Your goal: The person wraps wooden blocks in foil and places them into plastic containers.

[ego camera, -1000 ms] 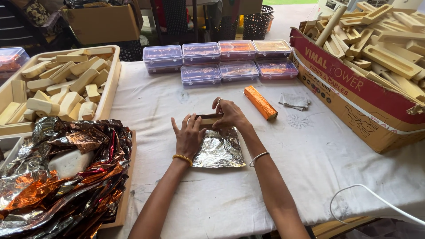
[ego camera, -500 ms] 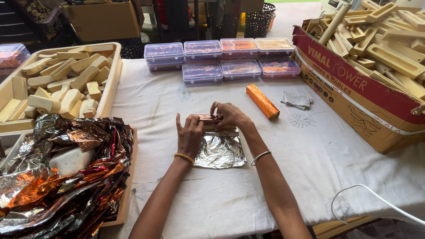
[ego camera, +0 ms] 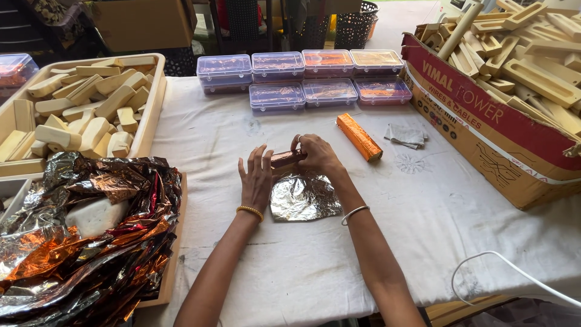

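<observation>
A small block partly wrapped in copper foil (ego camera: 284,159) lies at the far edge of a crinkled silver foil sheet (ego camera: 304,198) on the white tablecloth (ego camera: 423,212). My right hand (ego camera: 316,154) grips the block's right end with curled fingers. My left hand (ego camera: 256,177) rests with fingers spread against the block's left end and the sheet's left edge. Both wrists wear bangles. A finished bar wrapped in orange foil (ego camera: 359,137) lies just to the right of my right hand.
Several clear lidded plastic boxes (ego camera: 302,77) stand in two rows at the back. A tray of pale wooden blocks (ego camera: 85,103) is at the left, crumpled foil sheets (ego camera: 91,242) in front of it. A cardboard box of wooden pieces (ego camera: 502,121) fills the right. A white cable (ego camera: 508,272) runs near the front edge.
My right hand has rolled the block slightly toward me over the foil's far edge. My left hand's fingers have spread wider beside it.
</observation>
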